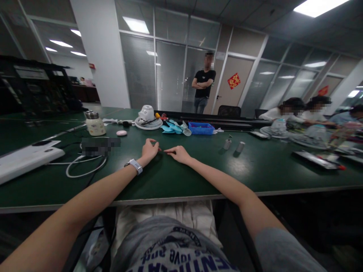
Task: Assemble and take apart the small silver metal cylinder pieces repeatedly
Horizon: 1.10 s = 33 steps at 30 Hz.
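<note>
Over the green tabletop (170, 177) my two hands nearly meet at the fingertips. My left hand (150, 149), with a watch (134, 166) on its wrist, is closed in a pinch, its fingers curled toward the thumb. Facing it, my right hand (180, 155) has its index finger reaching left and its thumb close beneath, also in a pinch. Something thin and dark seems to lie between the fingertips, too small to name. Two small silver cylinders, the left one (227, 144) and the right one (240, 147), stand to the right of my hands.
Behind my hands are a white fan (147, 122), light-blue pieces (172, 127) and a blue basket (202, 128). To the left are a cream bottle (95, 125), a pink oval object (121, 133), white cables (85, 174) and a white device (31, 156). People sit at right; one person (203, 83) stands behind.
</note>
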Each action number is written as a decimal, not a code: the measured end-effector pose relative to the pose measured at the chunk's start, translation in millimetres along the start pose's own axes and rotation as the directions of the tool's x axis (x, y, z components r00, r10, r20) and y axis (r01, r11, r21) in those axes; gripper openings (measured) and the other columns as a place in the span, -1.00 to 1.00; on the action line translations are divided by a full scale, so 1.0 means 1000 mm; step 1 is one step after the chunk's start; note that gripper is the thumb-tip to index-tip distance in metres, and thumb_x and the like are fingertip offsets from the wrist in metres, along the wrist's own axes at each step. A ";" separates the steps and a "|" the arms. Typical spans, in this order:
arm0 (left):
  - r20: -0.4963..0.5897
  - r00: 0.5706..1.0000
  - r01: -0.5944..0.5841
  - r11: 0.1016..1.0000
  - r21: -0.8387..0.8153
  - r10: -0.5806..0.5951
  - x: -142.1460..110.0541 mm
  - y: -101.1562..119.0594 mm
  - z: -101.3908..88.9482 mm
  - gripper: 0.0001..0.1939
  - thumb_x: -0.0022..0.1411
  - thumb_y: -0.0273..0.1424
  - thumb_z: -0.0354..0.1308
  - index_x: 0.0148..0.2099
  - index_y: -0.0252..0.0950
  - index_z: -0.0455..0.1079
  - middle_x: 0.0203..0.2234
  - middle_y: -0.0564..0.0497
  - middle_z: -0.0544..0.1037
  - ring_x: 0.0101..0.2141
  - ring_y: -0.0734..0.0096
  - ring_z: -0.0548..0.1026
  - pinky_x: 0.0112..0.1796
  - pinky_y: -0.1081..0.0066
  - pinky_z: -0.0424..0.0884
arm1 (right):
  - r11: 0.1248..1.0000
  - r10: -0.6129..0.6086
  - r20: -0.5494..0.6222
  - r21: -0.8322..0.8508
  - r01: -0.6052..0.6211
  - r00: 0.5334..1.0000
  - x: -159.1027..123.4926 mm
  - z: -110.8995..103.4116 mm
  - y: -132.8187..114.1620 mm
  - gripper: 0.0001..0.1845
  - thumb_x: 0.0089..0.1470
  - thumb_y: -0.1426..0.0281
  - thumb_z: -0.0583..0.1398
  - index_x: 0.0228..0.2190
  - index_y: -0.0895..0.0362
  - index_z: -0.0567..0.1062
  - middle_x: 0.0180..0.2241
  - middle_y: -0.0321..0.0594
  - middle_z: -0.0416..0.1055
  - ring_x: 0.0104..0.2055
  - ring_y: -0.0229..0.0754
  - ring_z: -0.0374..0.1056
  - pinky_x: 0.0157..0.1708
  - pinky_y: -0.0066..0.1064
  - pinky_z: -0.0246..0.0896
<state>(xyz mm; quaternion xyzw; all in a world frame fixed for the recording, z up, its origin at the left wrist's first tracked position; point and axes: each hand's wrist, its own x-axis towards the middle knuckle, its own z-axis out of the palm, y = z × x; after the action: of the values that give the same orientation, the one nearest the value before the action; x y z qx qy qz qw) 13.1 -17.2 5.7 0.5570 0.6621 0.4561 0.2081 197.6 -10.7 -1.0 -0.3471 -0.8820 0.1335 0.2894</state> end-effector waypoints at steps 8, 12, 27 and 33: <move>0.026 1.000 0.003 1.000 0.012 -0.004 0.000 -0.001 0.000 -0.65 0.22 -0.27 0.04 0.03 -0.26 0.23 -0.45 -0.02 0.62 -0.32 0.25 0.59 -0.21 0.33 0.40 | 0.937 0.254 0.097 -0.272 -0.220 0.962 -0.033 -0.119 0.023 -0.66 0.00 0.51 0.28 -0.12 0.09 0.60 -0.32 -0.23 0.59 -0.28 -0.17 0.49 -0.20 -0.44 0.30; 0.041 0.999 -0.010 1.000 0.026 0.009 -0.002 0.001 -0.002 -0.66 0.22 -0.28 0.05 0.02 -0.27 0.24 -0.45 -0.02 0.62 -0.30 0.25 0.59 -0.18 0.32 0.39 | 0.698 0.313 -0.650 -0.338 -0.632 0.693 -0.077 -0.196 0.075 -0.67 0.15 0.49 0.12 -0.12 0.15 0.60 -0.16 -0.05 0.55 -0.15 -0.07 0.45 -0.09 -0.32 0.23; 0.077 0.997 -0.026 0.999 -0.033 0.028 -0.002 0.001 -0.001 -0.69 0.19 -0.29 0.07 -0.03 -0.25 0.26 -0.46 -0.02 0.62 -0.35 0.26 0.60 -0.23 0.32 0.42 | 0.365 0.508 -0.810 -0.106 -0.925 0.293 -0.135 -0.206 0.150 -0.61 0.12 0.57 0.05 -0.16 0.15 0.61 -0.19 0.09 0.52 -0.13 0.03 0.42 -0.17 -0.24 0.21; 0.068 0.997 -0.029 1.000 -0.004 0.029 -0.004 0.003 -0.001 -0.71 0.20 -0.30 0.06 -0.03 -0.24 0.26 -0.46 0.00 0.61 -0.36 0.27 0.59 -0.24 0.34 0.41 | 0.336 0.508 -0.838 -0.024 -0.941 0.202 -0.137 -0.206 0.152 -0.69 0.10 0.50 0.13 -0.16 0.10 0.61 -0.19 0.02 0.52 -0.14 0.00 0.40 -0.16 -0.24 0.21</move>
<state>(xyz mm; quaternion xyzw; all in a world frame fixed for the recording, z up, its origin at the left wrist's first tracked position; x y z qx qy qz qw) 15.0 -21.5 8.3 0.5815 0.6458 0.4407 0.2247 484.3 12.2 39.5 -0.8263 -0.3893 -0.1410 0.3819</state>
